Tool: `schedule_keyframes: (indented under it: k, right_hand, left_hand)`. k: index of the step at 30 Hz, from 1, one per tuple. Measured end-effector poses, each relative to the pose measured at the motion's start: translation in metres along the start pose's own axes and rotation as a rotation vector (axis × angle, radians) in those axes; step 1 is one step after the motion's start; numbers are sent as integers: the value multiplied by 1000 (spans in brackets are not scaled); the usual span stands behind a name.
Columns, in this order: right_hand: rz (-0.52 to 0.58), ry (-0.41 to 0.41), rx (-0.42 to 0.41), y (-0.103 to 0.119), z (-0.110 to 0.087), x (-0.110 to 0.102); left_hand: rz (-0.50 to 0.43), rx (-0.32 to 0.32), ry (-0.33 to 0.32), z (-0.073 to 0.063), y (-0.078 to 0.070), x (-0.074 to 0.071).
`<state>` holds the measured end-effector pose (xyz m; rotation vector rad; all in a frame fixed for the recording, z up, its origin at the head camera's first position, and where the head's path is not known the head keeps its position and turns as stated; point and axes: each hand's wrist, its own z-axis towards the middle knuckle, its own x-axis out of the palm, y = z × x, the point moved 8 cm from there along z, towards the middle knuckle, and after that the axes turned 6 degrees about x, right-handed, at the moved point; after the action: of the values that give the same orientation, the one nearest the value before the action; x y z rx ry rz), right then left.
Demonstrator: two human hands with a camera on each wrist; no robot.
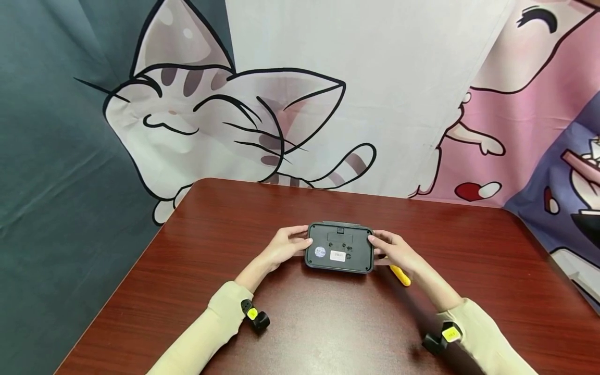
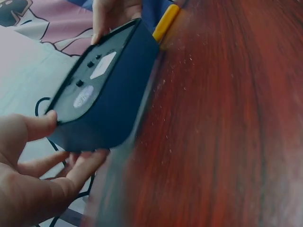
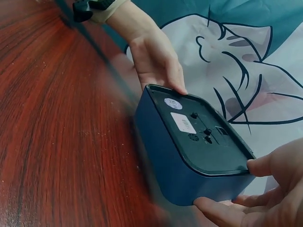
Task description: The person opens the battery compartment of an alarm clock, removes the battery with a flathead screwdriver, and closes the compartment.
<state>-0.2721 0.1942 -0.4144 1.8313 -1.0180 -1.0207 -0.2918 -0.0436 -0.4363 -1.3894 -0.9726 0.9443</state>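
A dark, boxy alarm clock (image 1: 339, 238) is held by both hands just above the table, its back toward the head camera. On that back are several small knobs (image 3: 207, 132), a battery cover, a white label (image 3: 183, 123) and a round sticker (image 2: 84, 97). My left hand (image 1: 283, 245) grips the left end, thumb on the back panel's edge and fingers around the side. At the opposite end, my right hand (image 1: 396, 251) pinches it the same way. The clock's front is hidden. A yellow stick-like object (image 1: 400, 275) lies beside the right hand, which partly covers it.
The reddish-brown wooden table (image 1: 300, 323) stretches around the hands. Behind its far edge hangs a cloth (image 1: 394, 104) printed with cartoon cats. Each wrist wears a black camera band, the left one (image 1: 255, 316) close above the tabletop.
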Motion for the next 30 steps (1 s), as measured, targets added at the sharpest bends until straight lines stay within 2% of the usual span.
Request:
schedule_keyframes:
  k: [10, 24, 30]
  right_hand:
    - [10, 42, -94, 2, -4, -4]
    - [-81, 58, -222, 2, -6, -7]
    - [-103, 32, -272, 6, -8, -8]
  left_hand:
    - [7, 35, 39, 0, -5, -1]
    - [84, 113, 120, -1, -14, -5]
    - [163, 208, 127, -2, -19, -5]
